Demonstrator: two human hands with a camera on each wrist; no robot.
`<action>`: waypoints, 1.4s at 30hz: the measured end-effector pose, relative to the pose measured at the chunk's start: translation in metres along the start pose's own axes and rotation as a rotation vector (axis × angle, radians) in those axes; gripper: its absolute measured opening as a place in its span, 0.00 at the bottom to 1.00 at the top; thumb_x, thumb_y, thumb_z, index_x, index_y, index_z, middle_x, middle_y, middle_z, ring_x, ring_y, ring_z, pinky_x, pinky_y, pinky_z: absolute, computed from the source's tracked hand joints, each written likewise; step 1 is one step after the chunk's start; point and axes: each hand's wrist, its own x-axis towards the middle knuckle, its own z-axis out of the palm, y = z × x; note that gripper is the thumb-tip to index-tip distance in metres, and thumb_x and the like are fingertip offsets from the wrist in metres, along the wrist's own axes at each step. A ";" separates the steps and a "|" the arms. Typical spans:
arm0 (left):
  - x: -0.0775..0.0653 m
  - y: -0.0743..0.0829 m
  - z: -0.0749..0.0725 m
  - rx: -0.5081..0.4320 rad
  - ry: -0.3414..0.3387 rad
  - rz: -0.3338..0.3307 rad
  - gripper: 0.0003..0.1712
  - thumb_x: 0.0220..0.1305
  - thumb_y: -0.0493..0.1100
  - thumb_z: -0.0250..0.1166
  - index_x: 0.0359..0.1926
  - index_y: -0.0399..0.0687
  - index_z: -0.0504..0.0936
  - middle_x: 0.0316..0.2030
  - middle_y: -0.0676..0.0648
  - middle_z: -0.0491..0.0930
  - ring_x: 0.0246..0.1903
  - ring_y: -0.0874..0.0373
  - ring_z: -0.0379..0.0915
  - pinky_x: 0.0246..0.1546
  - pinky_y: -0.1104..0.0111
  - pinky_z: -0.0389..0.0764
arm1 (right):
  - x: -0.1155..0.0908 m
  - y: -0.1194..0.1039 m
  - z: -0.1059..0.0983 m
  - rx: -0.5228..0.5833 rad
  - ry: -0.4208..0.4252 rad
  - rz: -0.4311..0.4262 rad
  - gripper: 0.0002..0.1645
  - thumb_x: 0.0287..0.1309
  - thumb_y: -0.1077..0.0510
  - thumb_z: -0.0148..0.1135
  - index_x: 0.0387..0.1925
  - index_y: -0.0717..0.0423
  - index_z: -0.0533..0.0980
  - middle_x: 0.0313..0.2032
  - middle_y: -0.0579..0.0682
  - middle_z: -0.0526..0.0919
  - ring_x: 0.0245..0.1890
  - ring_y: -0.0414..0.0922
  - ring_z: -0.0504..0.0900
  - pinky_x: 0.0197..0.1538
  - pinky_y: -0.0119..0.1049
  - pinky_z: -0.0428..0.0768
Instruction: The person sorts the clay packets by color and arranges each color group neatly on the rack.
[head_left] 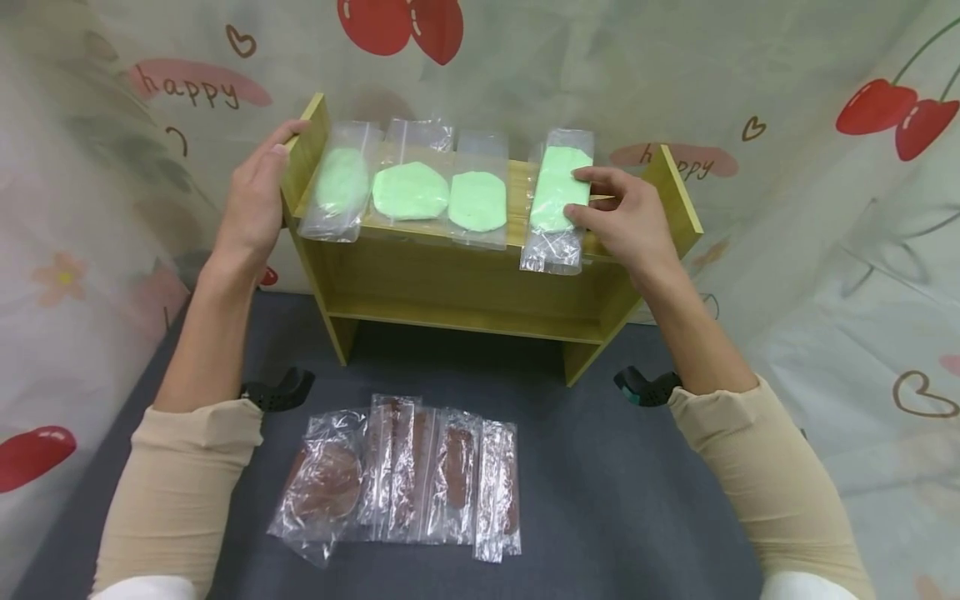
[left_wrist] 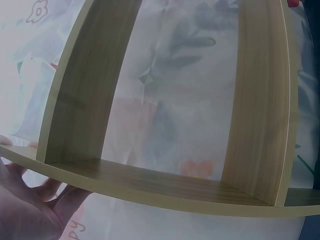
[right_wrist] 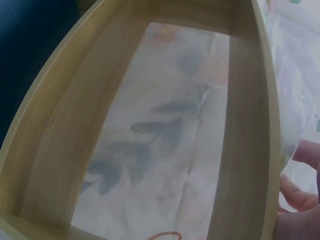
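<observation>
A small wooden shelf stands in front of me. My left hand holds the top of its left side panel, and the left wrist view shows those fingers around the panel's edge. On the top board, my right hand pinches the right edge of a clear bag of light green clay-like material. To its left, three similar bags sit in a row: one with an oval green piece, one with a wide piece and one with a squarish piece.
Several clear bags with brown pieces lie side by side on the dark table before the shelf. A curtain printed with cherries and hearts hangs behind and along both sides. The shelf's right side panel rises beside my right hand.
</observation>
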 end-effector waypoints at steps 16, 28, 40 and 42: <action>0.001 0.002 0.000 0.073 -0.004 0.024 0.27 0.79 0.55 0.35 0.72 0.68 0.66 0.74 0.60 0.56 0.70 0.69 0.49 0.70 0.68 0.48 | 0.003 0.001 0.000 -0.294 -0.028 -0.047 0.26 0.62 0.49 0.66 0.61 0.49 0.78 0.58 0.53 0.66 0.38 0.46 0.72 0.38 0.40 0.69; 0.000 -0.001 0.000 0.067 -0.011 0.025 0.27 0.79 0.54 0.34 0.72 0.67 0.66 0.74 0.60 0.56 0.69 0.69 0.49 0.69 0.69 0.48 | -0.008 0.005 -0.002 -0.172 0.095 -0.110 0.21 0.66 0.50 0.62 0.58 0.49 0.79 0.57 0.49 0.71 0.36 0.43 0.78 0.32 0.35 0.73; 0.000 0.004 -0.001 0.024 -0.033 -0.026 0.27 0.79 0.54 0.34 0.72 0.70 0.66 0.73 0.59 0.57 0.64 0.59 0.56 0.64 0.64 0.55 | -0.016 -0.010 -0.028 0.023 0.184 -0.265 0.14 0.64 0.60 0.63 0.51 0.54 0.83 0.54 0.47 0.77 0.44 0.44 0.80 0.46 0.32 0.76; 0.000 0.004 -0.002 0.028 -0.039 -0.041 0.27 0.79 0.55 0.33 0.73 0.72 0.65 0.74 0.59 0.56 0.65 0.59 0.55 0.66 0.63 0.53 | -0.016 -0.012 -0.032 0.051 0.211 -0.287 0.13 0.63 0.61 0.63 0.49 0.54 0.84 0.51 0.47 0.79 0.42 0.44 0.80 0.46 0.33 0.76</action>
